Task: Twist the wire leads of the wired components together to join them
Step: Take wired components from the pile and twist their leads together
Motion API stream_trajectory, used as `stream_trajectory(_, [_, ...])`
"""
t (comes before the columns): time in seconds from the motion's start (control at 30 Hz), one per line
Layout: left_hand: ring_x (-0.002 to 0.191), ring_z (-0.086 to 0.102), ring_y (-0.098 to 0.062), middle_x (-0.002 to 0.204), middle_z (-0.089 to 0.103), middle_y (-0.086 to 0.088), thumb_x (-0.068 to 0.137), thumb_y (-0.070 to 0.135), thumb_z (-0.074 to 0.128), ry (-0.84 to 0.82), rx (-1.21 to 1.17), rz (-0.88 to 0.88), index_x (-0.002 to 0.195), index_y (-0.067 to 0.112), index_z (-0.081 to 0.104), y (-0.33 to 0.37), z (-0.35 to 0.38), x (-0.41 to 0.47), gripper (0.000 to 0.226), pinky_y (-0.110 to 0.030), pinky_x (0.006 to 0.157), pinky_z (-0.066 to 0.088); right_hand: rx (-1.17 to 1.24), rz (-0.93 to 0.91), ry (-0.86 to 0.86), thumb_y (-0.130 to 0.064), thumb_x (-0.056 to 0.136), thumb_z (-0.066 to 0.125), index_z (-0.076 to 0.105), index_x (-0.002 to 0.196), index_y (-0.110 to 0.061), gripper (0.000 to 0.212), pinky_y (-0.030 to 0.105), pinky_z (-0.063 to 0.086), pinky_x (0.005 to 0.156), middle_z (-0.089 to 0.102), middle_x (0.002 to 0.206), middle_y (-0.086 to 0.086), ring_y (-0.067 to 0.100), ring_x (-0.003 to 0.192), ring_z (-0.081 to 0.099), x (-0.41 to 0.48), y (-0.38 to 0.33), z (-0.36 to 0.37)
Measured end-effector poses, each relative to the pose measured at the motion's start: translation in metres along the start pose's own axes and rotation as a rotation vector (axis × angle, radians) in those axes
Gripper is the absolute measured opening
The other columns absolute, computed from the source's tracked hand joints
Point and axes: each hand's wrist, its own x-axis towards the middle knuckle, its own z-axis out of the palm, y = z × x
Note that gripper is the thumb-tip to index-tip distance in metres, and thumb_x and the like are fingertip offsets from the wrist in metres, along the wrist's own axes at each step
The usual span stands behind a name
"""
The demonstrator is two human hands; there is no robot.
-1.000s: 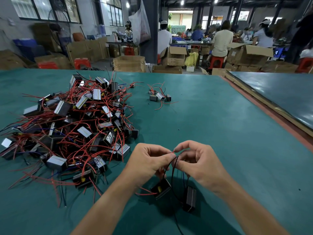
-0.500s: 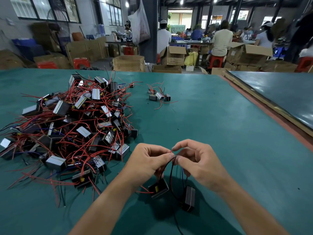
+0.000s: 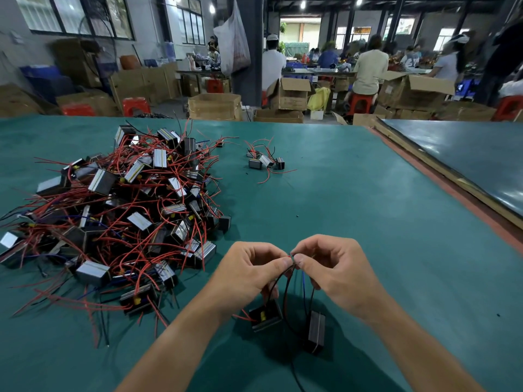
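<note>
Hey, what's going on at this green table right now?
A person is joining two small wired parts. The left hand and right hand pinch the wire leads together between their fingertips. The component with a yellow part and the darker component sit just below the hands. A big pile of similar red-wired parts lies to the left on the table, with a small group farther back.

The tabletop looked matt green, faintly grainy, like a rubbery mat. The heaped components showed dull black casings with shiny metallic faces, the leads sleeved in smooth red plastic. The neighbouring board gleamed dark and glossy, and the cardboard boxes were plain matt brown.
</note>
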Motion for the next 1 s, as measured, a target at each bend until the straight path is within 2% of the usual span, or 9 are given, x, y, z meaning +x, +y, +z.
stream_trajectory(0.13, [0.042, 0.052, -0.014, 0.073, 0.072, -0.010, 0.091, 0.006, 0.065, 0.022, -0.023, -0.025, 0.083, 0.002, 0.073, 0.000, 0.000, 0.000, 0.012, -0.023, 0.045, 0.045, -0.047, -0.037, 0.000, -0.021, 0.080, 0.068, 0.072, 0.078, -0.024, 0.005, 0.015, 0.033, 0.045, 0.065, 0.062, -0.008, 0.004, 0.046, 0.041, 0.000, 0.002, 0.000])
stream_trajectory(0.23, [0.042, 0.052, -0.014, 0.071, 0.071, -0.010, 0.090, 0.005, 0.065, 0.015, -0.056, -0.049, 0.085, 0.000, 0.074, 0.001, -0.002, -0.001, 0.011, -0.022, 0.044, 0.045, -0.110, -0.058, 0.009, -0.021, 0.080, 0.069, 0.071, 0.078, -0.025, 0.006, 0.014, 0.031, 0.045, 0.062, 0.060, -0.013, 0.002, 0.046, 0.040, -0.001, 0.003, 0.000])
stream_trajectory(0.33, [0.045, 0.050, -0.014, 0.071, 0.071, -0.009, 0.090, 0.005, 0.065, -0.018, -0.089, -0.096, 0.083, 0.003, 0.075, 0.004, -0.004, -0.003, 0.013, -0.022, 0.047, 0.045, -0.124, -0.069, 0.007, -0.021, 0.079, 0.071, 0.071, 0.076, -0.024, 0.005, 0.016, 0.028, 0.044, 0.055, 0.054, -0.014, 0.004, 0.045, 0.037, -0.002, 0.003, -0.001])
stream_trajectory(0.4, [0.047, 0.048, -0.014, 0.070, 0.070, -0.008, 0.091, 0.005, 0.064, -0.054, -0.114, -0.135, 0.081, 0.006, 0.076, 0.006, -0.006, -0.004, 0.015, -0.020, 0.048, 0.045, -0.108, -0.089, -0.009, -0.019, 0.079, 0.073, 0.072, 0.074, -0.023, 0.007, 0.019, 0.028, 0.044, 0.057, 0.057, -0.012, 0.007, 0.045, 0.037, -0.003, 0.001, -0.002])
stream_trajectory(0.5, [0.048, 0.048, -0.013, 0.070, 0.069, -0.008, 0.090, 0.007, 0.064, -0.125, -0.114, -0.188, 0.076, 0.012, 0.075, 0.010, -0.008, -0.005, 0.019, -0.019, 0.050, 0.044, -0.105, -0.117, -0.075, -0.019, 0.075, 0.077, 0.076, 0.074, -0.023, 0.005, 0.033, 0.033, 0.046, 0.065, 0.069, 0.001, 0.026, 0.052, 0.045, -0.001, -0.006, -0.007])
stream_trajectory(0.67, [0.047, 0.048, -0.011, 0.065, 0.067, -0.004, 0.091, 0.009, 0.063, -0.182, -0.053, -0.235, 0.075, 0.013, 0.075, 0.012, -0.007, -0.005, 0.021, -0.019, 0.050, 0.041, -0.100, -0.142, -0.203, -0.016, 0.075, 0.080, 0.077, 0.075, -0.037, 0.021, 0.028, 0.039, 0.052, 0.068, 0.079, 0.000, 0.015, 0.056, 0.050, -0.001, -0.015, -0.016])
stream_trajectory(0.73, [0.047, 0.048, -0.010, 0.065, 0.067, -0.004, 0.091, 0.008, 0.063, -0.189, -0.054, -0.241, 0.075, 0.013, 0.075, 0.011, -0.007, -0.005, 0.020, -0.018, 0.050, 0.041, -0.117, -0.135, -0.201, -0.017, 0.076, 0.080, 0.076, 0.077, -0.036, 0.020, 0.028, 0.040, 0.053, 0.068, 0.080, 0.001, 0.013, 0.057, 0.050, -0.002, -0.015, -0.016])
stream_trajectory(0.87, [0.047, 0.048, -0.010, 0.064, 0.067, -0.003, 0.087, 0.012, 0.069, -0.224, -0.050, -0.234, 0.074, 0.015, 0.077, 0.010, -0.008, -0.005, 0.016, -0.018, 0.050, 0.039, -0.125, -0.123, -0.218, -0.018, 0.076, 0.078, 0.077, 0.080, -0.034, 0.016, 0.019, 0.041, 0.056, 0.069, 0.081, 0.000, 0.006, 0.058, 0.051, -0.002, -0.016, -0.016])
stream_trajectory(1.0, [0.049, 0.048, -0.011, 0.064, 0.067, -0.004, 0.074, 0.024, 0.072, -0.227, -0.071, -0.238, 0.072, 0.016, 0.077, 0.011, -0.009, -0.006, 0.010, -0.018, 0.050, 0.039, -0.167, -0.108, -0.225, -0.016, 0.077, 0.077, 0.077, 0.083, -0.031, 0.016, 0.016, 0.041, 0.058, 0.070, 0.082, -0.002, 0.004, 0.058, 0.052, -0.002, -0.015, -0.019])
